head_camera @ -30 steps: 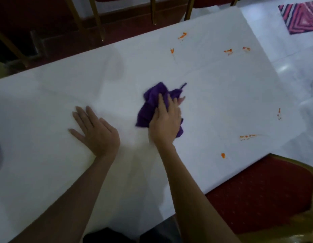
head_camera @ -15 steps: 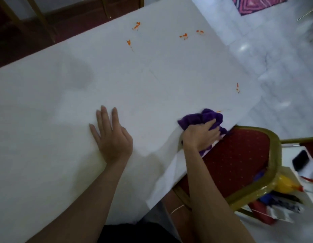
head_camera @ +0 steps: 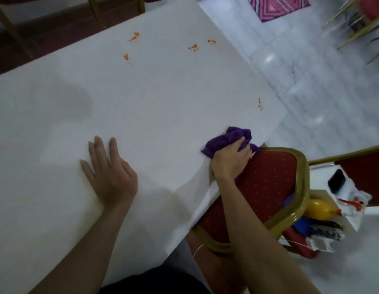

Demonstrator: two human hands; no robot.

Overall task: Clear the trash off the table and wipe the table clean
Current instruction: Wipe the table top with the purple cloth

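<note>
Hands: left hand [head_camera: 109, 172] flat, fingers straight, on white desk [head_camera: 142, 107]; right hand [head_camera: 230, 161] grasps crumpled purple cloth [head_camera: 231, 140] at desk's right edge, mid-frame. Orange smears [head_camera: 193, 47] upper centre. No legible writing.

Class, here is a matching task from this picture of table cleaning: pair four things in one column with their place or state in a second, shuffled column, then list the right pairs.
Column one:
1. left hand
2. right hand
3. purple cloth
4. orange stains

Column two:
A. scattered on the table beyond both hands
B. flat on the table, fingers straight
C. bunched at the table edge by the red chair
D. grips the purple cloth

Pairs: 1-B, 2-D, 3-C, 4-A.
</note>
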